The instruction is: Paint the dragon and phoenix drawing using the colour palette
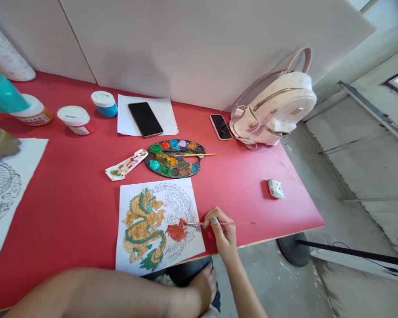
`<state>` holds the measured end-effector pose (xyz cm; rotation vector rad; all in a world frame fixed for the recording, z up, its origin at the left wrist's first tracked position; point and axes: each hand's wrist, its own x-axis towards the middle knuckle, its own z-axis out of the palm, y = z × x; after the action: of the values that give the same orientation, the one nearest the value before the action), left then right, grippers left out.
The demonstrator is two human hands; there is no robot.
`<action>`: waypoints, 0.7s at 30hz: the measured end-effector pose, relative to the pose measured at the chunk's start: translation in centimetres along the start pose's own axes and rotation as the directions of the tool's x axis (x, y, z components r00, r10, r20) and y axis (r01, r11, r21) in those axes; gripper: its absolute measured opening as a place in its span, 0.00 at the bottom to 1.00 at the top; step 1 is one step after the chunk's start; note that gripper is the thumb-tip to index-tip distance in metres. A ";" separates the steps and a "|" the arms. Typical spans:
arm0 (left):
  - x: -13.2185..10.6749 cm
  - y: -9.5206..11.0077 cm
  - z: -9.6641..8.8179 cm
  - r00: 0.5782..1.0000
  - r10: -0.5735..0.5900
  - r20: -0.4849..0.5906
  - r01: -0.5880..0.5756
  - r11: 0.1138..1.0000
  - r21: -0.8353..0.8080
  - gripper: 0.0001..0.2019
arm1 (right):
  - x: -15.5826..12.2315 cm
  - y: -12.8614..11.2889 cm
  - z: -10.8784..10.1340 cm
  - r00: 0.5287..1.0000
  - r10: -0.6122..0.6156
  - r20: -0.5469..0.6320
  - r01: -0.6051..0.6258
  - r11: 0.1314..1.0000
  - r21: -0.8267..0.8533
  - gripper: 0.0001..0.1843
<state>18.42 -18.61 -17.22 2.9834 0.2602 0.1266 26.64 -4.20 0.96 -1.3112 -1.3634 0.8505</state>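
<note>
My right hand (pixel 221 227) is closed in a pinch on a thin pink paintbrush (pixel 228 223). The brush tip touches a red painted patch (pixel 177 230) on a sheet of paper (pixel 195 245). A dragon painted gold and green (pixel 146 225) fills the sheet's left side; its right side has black line drawing. Below the table's front edge, my left hand (pixel 204 282) rests near my lap, its fingertips hidden. Behind the sheet lies a dark paint palette (pixel 162 174) with several colours. A yellow-handled brush (pixel 208 154) lies across it, and a paint-stained tissue (pixel 122 168) is beside it.
On the red table (pixel 76 190) stand several paint jars (pixel 104 106). A black phone (pixel 146 119) lies on white paper (pixel 124 126); another phone (pixel 220 127) lies near a pale pink backpack (pixel 278 106). A small packet (pixel 276 189) lies right; another drawing (pixel 16 194) lies left.
</note>
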 end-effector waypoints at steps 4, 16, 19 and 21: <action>0.2 -0.1 -0.6 0.999 0.013 0.034 -0.013 1.000 -0.006 0.16 | -0.1 0.2 0.0 0.991 0.055 -0.122 -0.054 0.999 0.009 0.24; -0.2 0.6 1.0 1.000 0.022 -0.015 -0.022 1.000 -0.003 0.21 | -0.4 0.3 0.0 0.987 0.094 -0.131 -0.089 0.995 0.039 0.26; -0.1 0.6 1.2 0.999 0.007 -0.035 -0.007 1.000 0.004 0.20 | -0.3 0.1 0.0 0.997 0.070 -0.032 -0.067 0.995 0.077 0.25; -0.1 0.6 1.3 0.999 0.033 -0.028 -0.032 0.999 0.017 0.21 | -0.3 -0.1 0.0 0.997 0.074 0.019 -0.075 0.996 0.046 0.25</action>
<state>18.59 -19.38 -18.41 3.0051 0.2170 0.1704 26.58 -4.51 1.01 -1.3280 -1.3071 0.9411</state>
